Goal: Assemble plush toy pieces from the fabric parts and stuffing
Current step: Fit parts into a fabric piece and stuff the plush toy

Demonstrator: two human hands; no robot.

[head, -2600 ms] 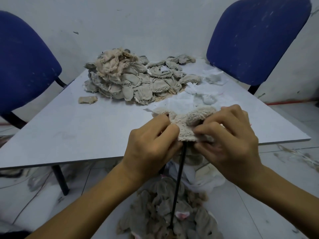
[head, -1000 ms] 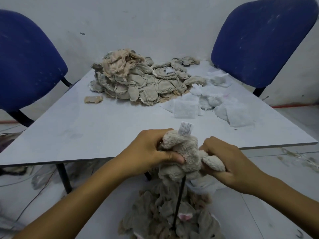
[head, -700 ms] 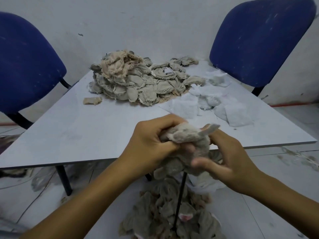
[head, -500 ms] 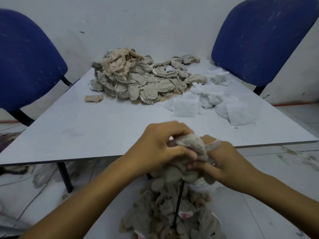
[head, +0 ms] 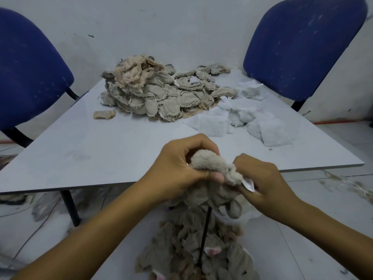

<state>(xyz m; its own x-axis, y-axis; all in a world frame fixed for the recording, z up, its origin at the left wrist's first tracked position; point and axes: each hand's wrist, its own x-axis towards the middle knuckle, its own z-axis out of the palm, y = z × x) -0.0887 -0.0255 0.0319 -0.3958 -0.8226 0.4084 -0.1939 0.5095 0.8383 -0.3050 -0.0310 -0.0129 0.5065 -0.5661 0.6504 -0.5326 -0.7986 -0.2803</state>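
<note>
The desk (head: pixel 101 154) is carrying a heap of fabric parts (head: pixel 157 93) at its far side, with white stuffing (head: pixel 242 118) just beside it. Near the front edge, a plush piece (head: pixel 210 164) is being gripped from both ends: the left hand (head: pixel 181 168) is curled round its rounded end, while its narrower end is being pinched by the right hand (head: pixel 260 178). Judging by this, the piece is best worked gently, without straining seams. A black rod (head: pixel 203 237) is standing below.

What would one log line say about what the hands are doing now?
left hand: grips plush | right hand: pinches plush end, white tag | rod below | fabric pile, stuffing on table
</note>
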